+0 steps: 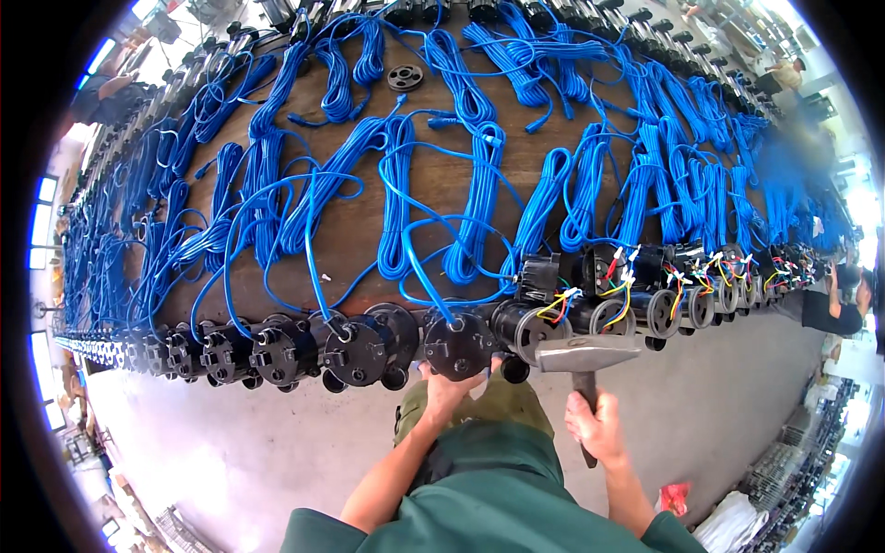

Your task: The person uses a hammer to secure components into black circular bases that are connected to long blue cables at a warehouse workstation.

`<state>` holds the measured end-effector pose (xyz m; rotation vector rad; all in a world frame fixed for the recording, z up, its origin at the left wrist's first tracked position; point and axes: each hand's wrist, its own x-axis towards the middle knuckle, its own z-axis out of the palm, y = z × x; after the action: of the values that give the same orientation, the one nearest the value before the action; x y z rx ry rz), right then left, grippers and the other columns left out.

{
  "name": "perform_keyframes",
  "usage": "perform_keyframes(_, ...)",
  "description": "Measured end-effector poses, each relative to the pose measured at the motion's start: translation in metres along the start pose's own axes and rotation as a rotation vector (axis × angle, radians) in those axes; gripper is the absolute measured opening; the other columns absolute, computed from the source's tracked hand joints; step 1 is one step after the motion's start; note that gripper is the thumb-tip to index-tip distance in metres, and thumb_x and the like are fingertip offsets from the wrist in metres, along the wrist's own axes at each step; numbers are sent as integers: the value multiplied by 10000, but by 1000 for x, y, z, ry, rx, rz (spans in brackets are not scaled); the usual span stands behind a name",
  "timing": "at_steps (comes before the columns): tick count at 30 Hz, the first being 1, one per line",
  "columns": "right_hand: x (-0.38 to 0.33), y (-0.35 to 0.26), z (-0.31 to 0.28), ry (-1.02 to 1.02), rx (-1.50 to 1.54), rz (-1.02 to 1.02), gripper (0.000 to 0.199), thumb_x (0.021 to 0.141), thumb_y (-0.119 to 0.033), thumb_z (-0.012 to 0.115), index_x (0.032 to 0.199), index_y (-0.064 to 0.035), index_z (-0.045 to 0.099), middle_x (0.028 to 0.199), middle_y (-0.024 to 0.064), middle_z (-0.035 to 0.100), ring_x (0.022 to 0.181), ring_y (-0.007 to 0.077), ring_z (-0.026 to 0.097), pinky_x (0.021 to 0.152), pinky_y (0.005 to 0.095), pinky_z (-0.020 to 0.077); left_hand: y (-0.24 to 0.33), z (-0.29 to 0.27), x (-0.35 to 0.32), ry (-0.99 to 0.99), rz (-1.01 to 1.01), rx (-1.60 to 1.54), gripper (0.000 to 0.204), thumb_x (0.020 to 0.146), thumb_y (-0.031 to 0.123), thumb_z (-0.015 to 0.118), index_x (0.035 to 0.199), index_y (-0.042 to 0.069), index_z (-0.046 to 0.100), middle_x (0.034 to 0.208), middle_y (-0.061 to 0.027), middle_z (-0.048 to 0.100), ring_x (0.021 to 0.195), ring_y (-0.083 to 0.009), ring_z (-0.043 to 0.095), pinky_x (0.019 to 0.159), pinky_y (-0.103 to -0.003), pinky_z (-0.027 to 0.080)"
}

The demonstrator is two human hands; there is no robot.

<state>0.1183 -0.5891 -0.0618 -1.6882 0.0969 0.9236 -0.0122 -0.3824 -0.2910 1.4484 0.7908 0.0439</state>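
Note:
My right hand point(596, 424) is closed around the handle of a hammer point(588, 354), whose grey metal head is raised in front of the table edge. My left hand point(452, 392) grips the lower side of a black, round motor unit point(459, 346), and its fingertips are partly hidden under it. A blue cable point(425, 272) enters the top of that unit's closed black cover. Just to the right, behind the hammer head, an uncovered motor unit point(532, 324) shows yellow, red and white wires.
More covered black units point(355, 355) line the table edge to the left, and uncovered ones point(662, 313) to the right. Several bundled blue cables point(395, 203) lie across the brown tabletop point(355, 217). A black ring-shaped part point(405, 77) lies toward the back. Other people work at both sides.

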Motion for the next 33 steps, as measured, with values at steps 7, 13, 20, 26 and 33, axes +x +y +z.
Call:
perform_keyframes(7, 2, 6, 17, -22, -35, -9, 377, 1058, -314, 654, 818, -55, 523, 649, -26, 510, 525, 59, 471, 464, 256, 383, -25, 7, 0, -48, 109, 66, 359, 768, 73, 886, 1038, 66, 649, 731, 19, 589, 542, -101, 537, 474, -276, 431)
perform_keyframes(13, 12, 24, 12, -42, -189, -21, 396, 1048, -343, 670, 804, -62, 535, 662, -25, 539, 528, 51, 477, 462, 251, 378, 8, 8, 10, -35, -387, -171, 307, 806, 113, 865, 1021, 61, 653, 770, 2, 636, 571, -109, 567, 506, -273, 465)
perform_keyframes(20, 15, 11, 16, 62, -183, -111, 370, 1026, -295, 685, 782, -43, 566, 625, -18, 551, 538, 69, 506, 474, 279, 386, -87, 19, 26, 71, 199, 163, 198, 854, 131, 799, 998, 71, 678, 807, -2, 655, 683, -119, 613, 602, -304, 512)
perform_keyframes(26, 6, 39, 26, -5, -181, 79, 348, 1008, -276, 701, 780, -34, 598, 621, -24, 569, 542, 68, 526, 490, 285, 420, -71, 8, 28, 65, 122, 195, 284, 809, 118, 837, 1033, 46, 678, 816, -15, 656, 676, -122, 609, 589, -311, 508)
perform_keyframes(33, 7, 7, 2, 104, -385, -199, 85, 945, -62, 625, 898, 8, 611, 697, 60, 568, 624, 181, 514, 583, 353, 455, 56, -6, 1, -39, -75, 222, 482, 791, 234, 856, 1212, 73, 686, 1067, -64, 739, 943, -190, 698, 835, -410, 529)
